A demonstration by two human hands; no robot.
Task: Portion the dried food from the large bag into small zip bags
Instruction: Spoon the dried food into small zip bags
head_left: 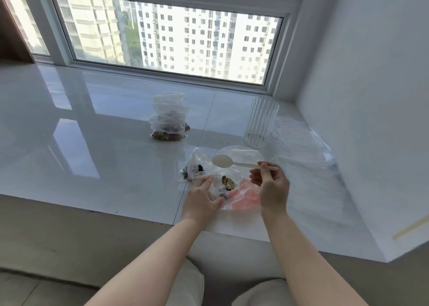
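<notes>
The right hand (pixel 271 185) pinches a white plastic spoon (pixel 234 162), bowl pointing to 9 o'clock; the left hand (pixel 203 196) lies flat, fingers straight, on the large bag (pixel 234 185) of dried food (pixel 227 183); filled small zip bags (pixel 168 119) lie at 11 o'clock; no writing is legible.

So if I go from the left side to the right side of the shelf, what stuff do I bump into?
Pile of filled bags → small bag with dark pieces → left hand → right hand holding the spoon → flat empty bags.
</notes>
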